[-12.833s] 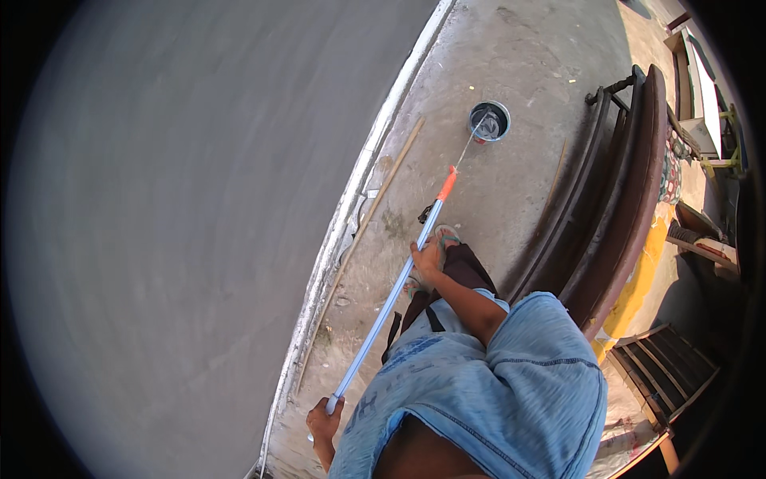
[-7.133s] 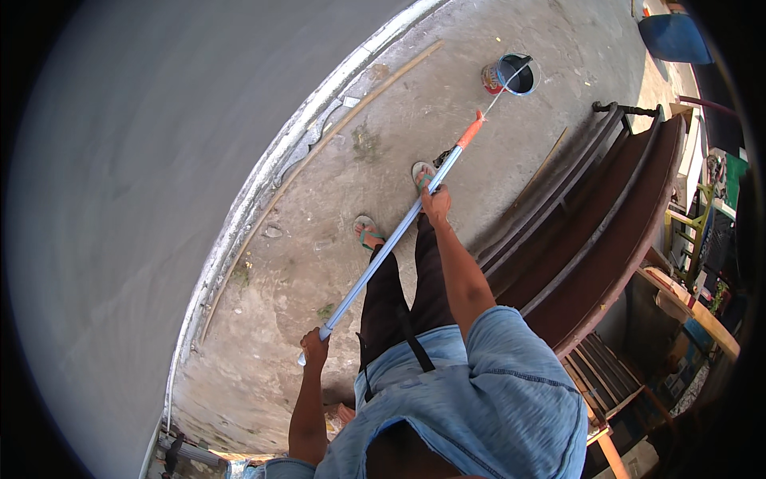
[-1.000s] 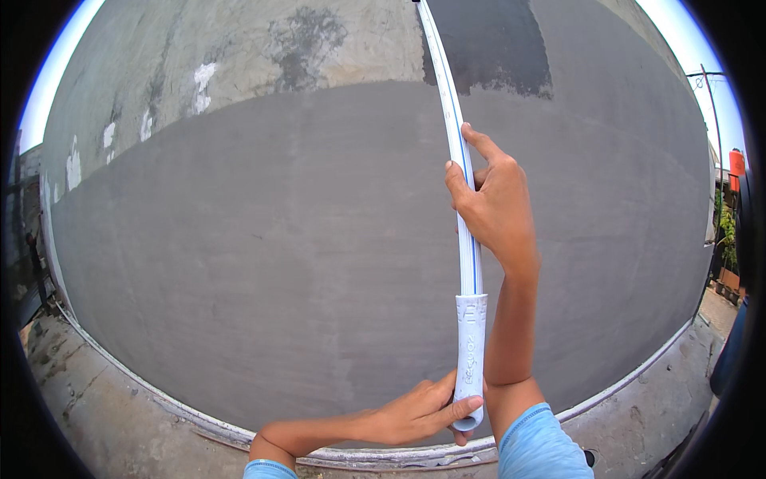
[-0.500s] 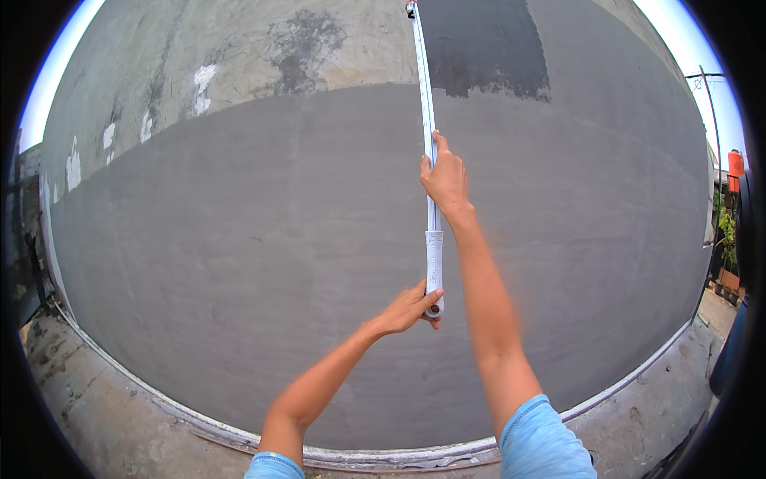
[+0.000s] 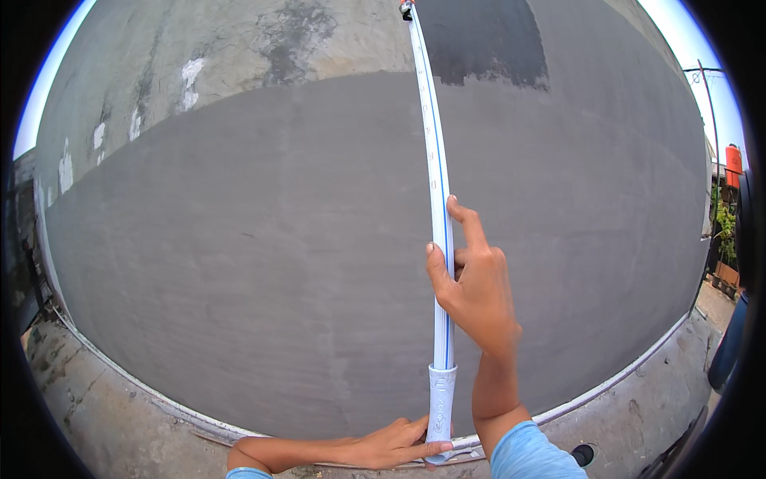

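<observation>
A long white extension pole (image 5: 437,176) with a blue stripe runs up in front of a plastered wall (image 5: 239,239). At its top edge of the picture sits a small metal and orange fitting (image 5: 407,11); whatever lies beyond is out of view. My right hand (image 5: 480,287) is closed round the middle of the pole, thumb on its left side and index finger stretched along its right. Low down, my left hand (image 5: 391,444) holds the bottom end of the pale grip (image 5: 441,399), with the thumb across it.
A darker grey patch (image 5: 487,40) marks the upper wall, beside bare, stained plaster (image 5: 231,48) at upper left. A pale ledge (image 5: 175,411) follows the wall's foot above the concrete floor (image 5: 104,407). At far right stand an orange tank (image 5: 733,158) and green plants (image 5: 724,227).
Both hands and the pole's grip have come down and nearer to me, so more of the pole shows. The fitting stays near the top edge, slightly further left.
</observation>
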Tool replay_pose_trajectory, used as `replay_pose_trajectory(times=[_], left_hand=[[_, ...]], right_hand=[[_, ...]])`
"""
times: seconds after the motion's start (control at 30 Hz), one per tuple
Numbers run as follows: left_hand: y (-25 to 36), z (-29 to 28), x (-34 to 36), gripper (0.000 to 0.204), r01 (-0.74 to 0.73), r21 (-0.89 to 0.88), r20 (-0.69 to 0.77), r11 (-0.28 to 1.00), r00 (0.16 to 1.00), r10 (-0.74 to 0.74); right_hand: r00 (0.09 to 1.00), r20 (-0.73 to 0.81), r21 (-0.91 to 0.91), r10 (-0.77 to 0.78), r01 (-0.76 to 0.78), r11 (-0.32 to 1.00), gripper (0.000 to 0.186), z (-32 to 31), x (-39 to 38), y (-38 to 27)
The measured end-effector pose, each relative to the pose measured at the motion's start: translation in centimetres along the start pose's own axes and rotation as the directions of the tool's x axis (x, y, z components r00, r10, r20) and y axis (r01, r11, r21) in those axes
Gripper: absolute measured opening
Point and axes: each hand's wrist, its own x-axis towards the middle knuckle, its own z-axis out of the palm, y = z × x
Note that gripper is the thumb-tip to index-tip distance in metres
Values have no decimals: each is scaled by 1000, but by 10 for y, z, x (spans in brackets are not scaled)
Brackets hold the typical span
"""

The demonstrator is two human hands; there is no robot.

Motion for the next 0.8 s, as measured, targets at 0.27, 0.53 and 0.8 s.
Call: replay_pose_trajectory(times=[0.27, 0.53, 0.8], left_hand=[[71, -48, 13, 53, -155, -82, 4, 984, 988, 156], [43, -138, 94, 51, -161, -90, -357, 983, 927, 119], [-88, -128, 128, 53, 1, 17, -404, 1000, 915, 6]], right_hand=[[999, -43, -70, -12, 9, 997, 45, -29, 72, -39], [993, -108, -171, -47, 28, 985, 52, 30, 180, 41], [998, -52, -210, 31, -41, 977, 58, 92, 116, 122]])
